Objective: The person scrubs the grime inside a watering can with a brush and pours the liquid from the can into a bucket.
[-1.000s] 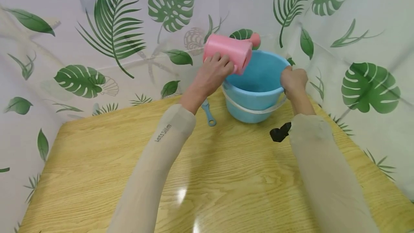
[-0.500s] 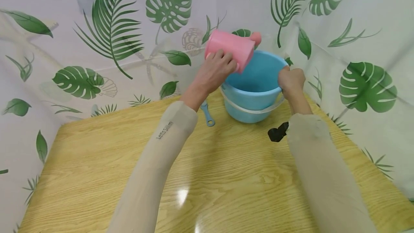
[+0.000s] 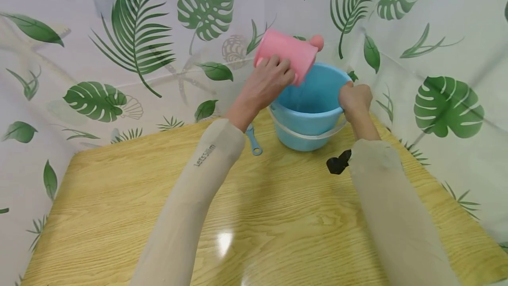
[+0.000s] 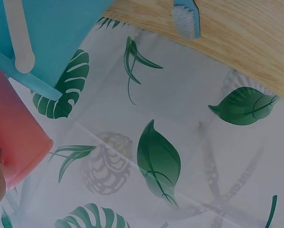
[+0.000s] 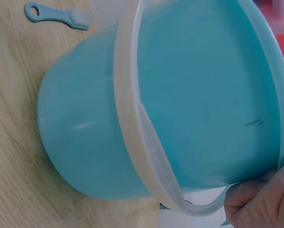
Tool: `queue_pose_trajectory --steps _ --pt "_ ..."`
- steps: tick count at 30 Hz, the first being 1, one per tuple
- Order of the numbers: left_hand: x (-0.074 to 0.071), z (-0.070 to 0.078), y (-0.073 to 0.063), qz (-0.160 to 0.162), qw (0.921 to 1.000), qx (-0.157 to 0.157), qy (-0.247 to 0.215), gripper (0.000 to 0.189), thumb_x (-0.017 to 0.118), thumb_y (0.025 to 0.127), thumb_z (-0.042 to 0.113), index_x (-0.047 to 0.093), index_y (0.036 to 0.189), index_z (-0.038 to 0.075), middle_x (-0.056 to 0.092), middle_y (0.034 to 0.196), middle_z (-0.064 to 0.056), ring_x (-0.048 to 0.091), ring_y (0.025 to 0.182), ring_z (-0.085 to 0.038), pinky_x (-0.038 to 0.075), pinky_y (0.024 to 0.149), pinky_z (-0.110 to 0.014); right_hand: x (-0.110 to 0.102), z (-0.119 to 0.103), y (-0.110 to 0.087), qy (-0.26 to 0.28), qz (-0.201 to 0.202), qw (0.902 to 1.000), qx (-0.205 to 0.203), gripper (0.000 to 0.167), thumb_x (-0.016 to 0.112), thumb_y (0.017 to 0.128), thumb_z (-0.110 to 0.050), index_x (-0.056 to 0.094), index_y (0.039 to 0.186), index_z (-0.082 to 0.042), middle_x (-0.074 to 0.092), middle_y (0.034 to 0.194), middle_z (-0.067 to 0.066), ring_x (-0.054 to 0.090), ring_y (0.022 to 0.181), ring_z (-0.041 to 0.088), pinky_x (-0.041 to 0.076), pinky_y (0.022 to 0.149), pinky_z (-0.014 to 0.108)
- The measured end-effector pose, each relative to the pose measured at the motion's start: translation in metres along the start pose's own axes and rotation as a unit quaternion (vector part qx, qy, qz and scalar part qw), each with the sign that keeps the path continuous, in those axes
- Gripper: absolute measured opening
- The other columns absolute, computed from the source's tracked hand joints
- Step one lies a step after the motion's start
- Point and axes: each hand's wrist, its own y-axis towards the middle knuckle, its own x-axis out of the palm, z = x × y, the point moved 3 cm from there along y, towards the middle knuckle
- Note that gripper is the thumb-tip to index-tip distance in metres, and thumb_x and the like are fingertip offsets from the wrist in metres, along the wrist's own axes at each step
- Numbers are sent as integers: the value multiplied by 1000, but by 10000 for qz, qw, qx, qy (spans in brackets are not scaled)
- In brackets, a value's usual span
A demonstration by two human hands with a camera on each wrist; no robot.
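Observation:
My left hand (image 3: 270, 80) grips a pink watering can (image 3: 287, 52) by its handle side. The can is tipped over, its open mouth facing down to the right above a blue bucket (image 3: 305, 129). Its round spout head (image 3: 316, 42) points right. A faint streak hangs below the mouth inside the bucket; I cannot tell whether it is water. My right hand (image 3: 356, 100) holds the bucket's right rim, thumb on top; in the right wrist view its curled fingers (image 5: 263, 199) are at the rim. The bucket stands on the table, its white handle (image 5: 127, 95) hanging down.
A small blue brush (image 3: 254, 140) with white bristles (image 4: 185, 21) lies on the wooden table (image 3: 131, 189), left of the bucket. A black object (image 3: 338, 162) shows beside the right sleeve. Leaf-patterned sheeting (image 3: 158, 78) rises behind the table and at its sides.
The watering can has risen slightly and moved right, tipping further with its mouth lower than its base. The right hand keeps its hold on the bucket rim.

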Motion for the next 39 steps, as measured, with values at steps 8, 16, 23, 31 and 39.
queue_pose_trajectory --steps 8,16,23,31,39 --pt "-3 2 7 -179 9998 15 93 17 45 106 12 61 101 8 58 103 -9 52 94 -27 43 78 -34 0 -3 -2 -48 60 10000 -1 59 22 106 -31 39 141 13 43 145 25 47 124 31 44 103 43" --pt "-3 4 11 -177 9994 74 286 18 44 106 14 61 101 7 58 104 -10 52 95 -27 43 79 -34 2 -2 -2 -61 98 9999 71 60 22 106 -32 37 143 12 43 145 24 47 124 31 45 103 43" --pt "-4 4 15 -175 9991 141 359 20 44 106 15 61 101 7 58 106 -10 53 95 -27 43 78 -34 2 -2 -2 -12 146 9999 45 60 23 106 -33 39 142 12 44 144 25 48 123 31 45 102 43" --pt "-4 5 18 -323 9979 238 508 17 45 104 11 62 106 7 59 109 -10 54 97 -26 44 81 -32 1 -1 -2 48 164 9998 64 59 24 105 -33 41 141 11 47 142 23 49 117 28 47 96 39" --pt "-5 8 21 -428 9970 263 595 17 45 102 8 61 106 8 59 111 -10 54 99 -26 44 85 -32 0 -1 -4 11 187 9997 129 59 24 105 -33 40 142 10 46 141 22 49 115 28 47 86 33"
